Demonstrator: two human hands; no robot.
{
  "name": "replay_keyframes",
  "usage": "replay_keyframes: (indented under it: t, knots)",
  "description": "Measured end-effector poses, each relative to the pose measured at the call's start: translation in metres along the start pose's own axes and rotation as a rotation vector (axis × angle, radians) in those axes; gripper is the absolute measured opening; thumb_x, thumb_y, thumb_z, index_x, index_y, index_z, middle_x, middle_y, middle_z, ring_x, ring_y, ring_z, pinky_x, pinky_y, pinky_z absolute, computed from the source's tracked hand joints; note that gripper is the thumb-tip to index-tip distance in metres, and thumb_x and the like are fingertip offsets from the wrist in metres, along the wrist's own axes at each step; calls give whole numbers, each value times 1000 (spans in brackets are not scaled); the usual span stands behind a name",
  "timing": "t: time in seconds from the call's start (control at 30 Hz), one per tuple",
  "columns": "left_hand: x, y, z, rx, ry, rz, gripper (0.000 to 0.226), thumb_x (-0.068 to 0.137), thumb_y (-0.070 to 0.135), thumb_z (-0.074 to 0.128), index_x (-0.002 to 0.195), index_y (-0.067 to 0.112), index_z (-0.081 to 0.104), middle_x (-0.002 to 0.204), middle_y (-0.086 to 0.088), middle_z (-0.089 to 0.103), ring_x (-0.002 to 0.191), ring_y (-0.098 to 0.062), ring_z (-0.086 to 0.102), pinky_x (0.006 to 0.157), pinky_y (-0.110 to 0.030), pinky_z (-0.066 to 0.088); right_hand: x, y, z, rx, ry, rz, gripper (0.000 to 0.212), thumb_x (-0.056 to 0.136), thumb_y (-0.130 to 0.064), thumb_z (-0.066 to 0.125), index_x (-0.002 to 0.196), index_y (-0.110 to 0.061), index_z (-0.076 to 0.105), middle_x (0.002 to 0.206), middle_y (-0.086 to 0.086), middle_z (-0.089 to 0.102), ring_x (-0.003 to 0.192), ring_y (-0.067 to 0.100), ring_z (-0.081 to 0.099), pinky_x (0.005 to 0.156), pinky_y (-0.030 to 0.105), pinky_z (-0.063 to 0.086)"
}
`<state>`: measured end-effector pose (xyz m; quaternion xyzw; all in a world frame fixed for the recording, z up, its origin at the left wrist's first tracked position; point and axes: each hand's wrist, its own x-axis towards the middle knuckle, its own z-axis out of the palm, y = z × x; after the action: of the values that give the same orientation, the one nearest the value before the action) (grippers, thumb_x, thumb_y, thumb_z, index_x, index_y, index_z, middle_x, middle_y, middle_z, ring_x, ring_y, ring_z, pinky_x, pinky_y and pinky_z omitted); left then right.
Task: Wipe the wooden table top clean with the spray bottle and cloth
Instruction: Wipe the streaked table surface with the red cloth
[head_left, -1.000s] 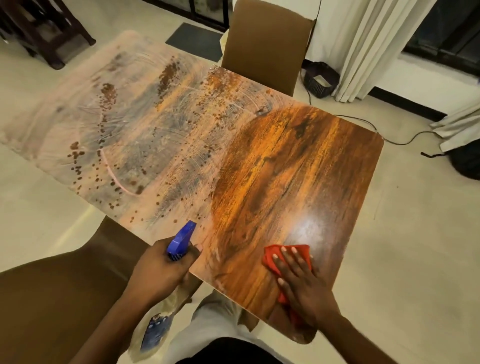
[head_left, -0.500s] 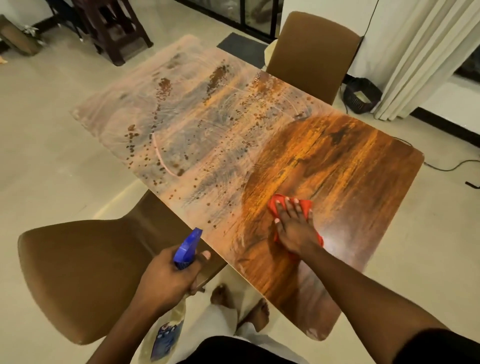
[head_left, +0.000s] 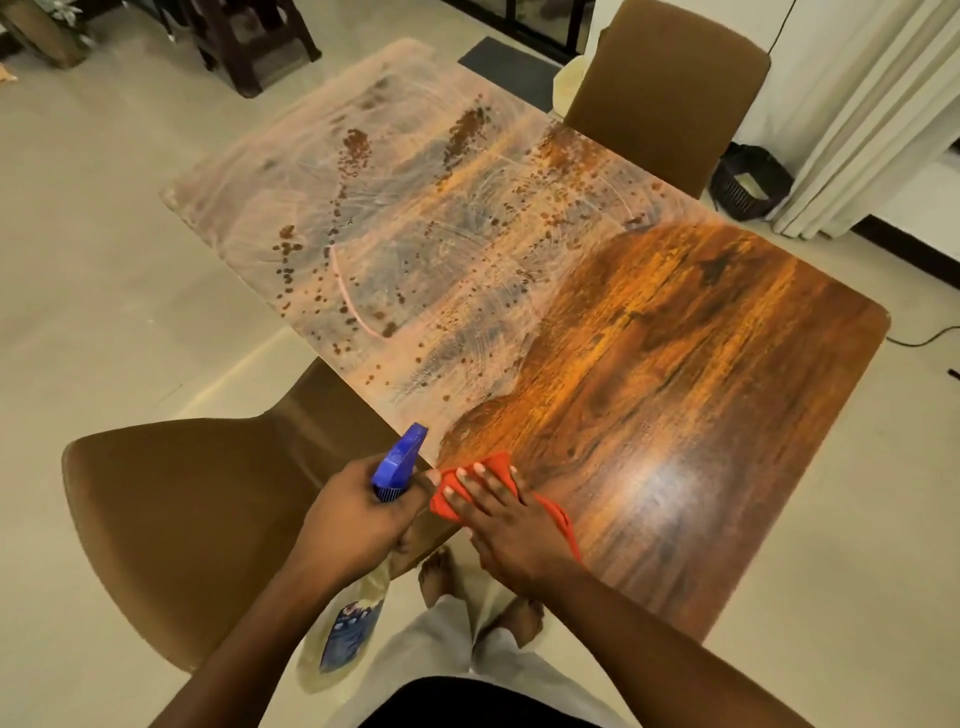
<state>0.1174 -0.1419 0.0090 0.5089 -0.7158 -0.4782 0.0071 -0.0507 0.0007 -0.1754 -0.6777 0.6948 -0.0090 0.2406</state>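
Note:
The wooden table top (head_left: 675, 364) is glossy and dark on its right half. Its left half is dull, smeared and dotted with brown spots. My right hand (head_left: 498, 525) lies flat, fingers straight, on a red cloth (head_left: 558, 514) at the table's near edge, beside the boundary of the smeared part. My left hand (head_left: 353, 519) grips the neck of a spray bottle (head_left: 400, 457) with a blue trigger head. The bottle's clear body with a blue label hangs below my hand, off the table.
A brown chair (head_left: 187, 519) stands at the table's near left side, close to my left arm. Another brown chair (head_left: 670, 83) is at the far side. A black cable (head_left: 919, 340) lies on the floor at right, white curtains (head_left: 857, 114) behind. My bare feet (head_left: 441, 577) are under the table edge.
My right hand has slid the red cloth from the table's middle back and left to the near edge, right beside my left hand. The spray bottle stays held in the same way.

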Motion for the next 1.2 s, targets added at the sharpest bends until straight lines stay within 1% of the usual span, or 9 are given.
replay_keyframes:
  t: [0.17,0.23,0.33,0.4,0.6,0.73,0.93,1.07,1.2]
  knots:
    - [14,-2,-8,-23,-37,-8,25,100,47,75,94,23,71,61,-6,79,54,-19,78,74,-34,64,-78,30,19,23,45,194,59,116,-50,16,172,-39,1,180,-11,-3,167,15,-6,131,50,2]
    - [19,-3,-12,-28,-44,-10,23,100,46,74,94,24,71,61,-4,79,53,-18,78,73,-32,62,-97,48,15,67,41,320,59,115,-55,10,171,-42,-5,180,-14,-8,166,13,-12,132,51,6]
    - [25,-1,-13,-7,-60,5,24,100,46,75,92,23,71,60,-3,79,52,-14,77,72,-30,61,-106,89,-4,125,67,496,63,109,-64,-2,169,-45,-13,178,-13,-14,164,12,-22,134,53,-2]
    - [28,1,-15,-2,-73,11,25,99,49,74,96,25,71,59,-1,78,51,-13,76,72,-31,61,-95,114,-23,152,88,592,67,107,-65,-3,169,-42,-12,179,-8,-13,164,16,-22,131,49,-7]
    - [44,-5,-30,-3,-93,19,25,98,52,73,97,28,70,60,0,79,53,-14,77,78,-39,67,-5,143,-71,180,116,734,64,115,-49,16,172,-31,-5,181,1,-9,166,24,-12,133,55,0]
    - [52,-11,-43,-5,-76,24,27,98,54,73,95,28,70,60,0,79,52,-14,77,78,-42,68,71,123,-91,180,78,665,64,116,-46,20,172,-29,-6,180,2,-13,165,26,-17,132,56,-6]
    - [59,-18,-60,8,-51,28,29,97,57,73,89,29,68,61,1,80,53,-14,77,81,-48,68,160,42,-91,72,5,375,67,115,-49,18,171,-29,-12,179,5,-15,164,30,-18,131,59,-11]
    - [64,-17,-64,-13,-50,22,24,96,54,74,89,32,68,59,3,78,51,-12,74,82,-51,68,175,-8,-75,51,-14,232,65,114,-49,18,172,-31,-5,180,3,-10,164,27,-18,131,61,-8]
    - [70,-10,-67,-12,-66,18,33,88,62,70,85,29,68,57,3,77,51,-12,74,81,-49,68,161,-34,-55,62,-33,119,63,113,-48,22,172,-31,5,181,0,-1,164,20,-17,132,57,-8]
